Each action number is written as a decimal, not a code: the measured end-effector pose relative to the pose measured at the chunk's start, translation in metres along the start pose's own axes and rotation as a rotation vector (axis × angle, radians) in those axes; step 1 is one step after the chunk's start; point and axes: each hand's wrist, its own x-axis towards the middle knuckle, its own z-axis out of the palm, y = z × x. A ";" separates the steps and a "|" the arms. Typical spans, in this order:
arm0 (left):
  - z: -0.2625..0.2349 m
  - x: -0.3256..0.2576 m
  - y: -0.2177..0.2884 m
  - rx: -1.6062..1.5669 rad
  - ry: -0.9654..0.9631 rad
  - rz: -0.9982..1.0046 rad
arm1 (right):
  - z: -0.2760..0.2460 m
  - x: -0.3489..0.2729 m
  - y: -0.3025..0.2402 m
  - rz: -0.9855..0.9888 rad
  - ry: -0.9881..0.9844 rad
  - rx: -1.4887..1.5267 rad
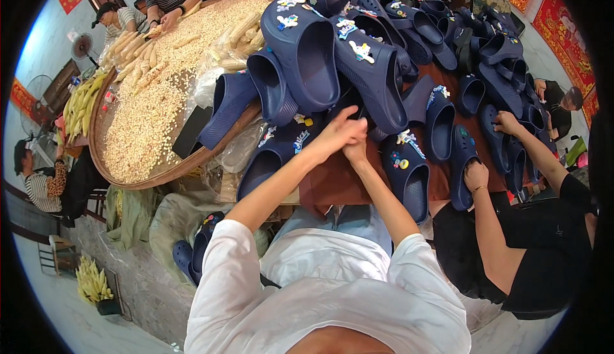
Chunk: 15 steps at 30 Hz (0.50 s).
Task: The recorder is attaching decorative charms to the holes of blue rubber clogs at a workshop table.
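My left hand point(338, 131) and my right hand point(355, 151) meet over a pile of dark blue clogs point(358, 66) on a brown-covered table point(332, 184). The fingers of both are pinched together at one spot, touching each other; whatever small thing is between them is hidden. Several clogs carry small coloured charms, such as the one point(404, 162) just right of my hands. A large clog point(306, 47) lies tilted above my hands.
A co-worker in black sits at my right, their hands point(507, 122) on clogs. A wide woven tray point(115, 162) of corn kernels and cobs lies at the left, with people seated around it. More clogs point(192, 251) lie on the floor.
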 end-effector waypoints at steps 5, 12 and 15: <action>0.001 0.031 0.014 -0.216 0.017 0.051 | -0.014 -0.031 -0.055 0.091 0.217 -0.180; 0.026 0.048 0.020 -0.180 0.217 0.075 | -0.048 -0.060 -0.103 0.189 0.149 -0.145; 0.004 0.060 0.014 -0.162 0.286 0.069 | -0.052 -0.071 -0.107 0.100 0.177 -0.179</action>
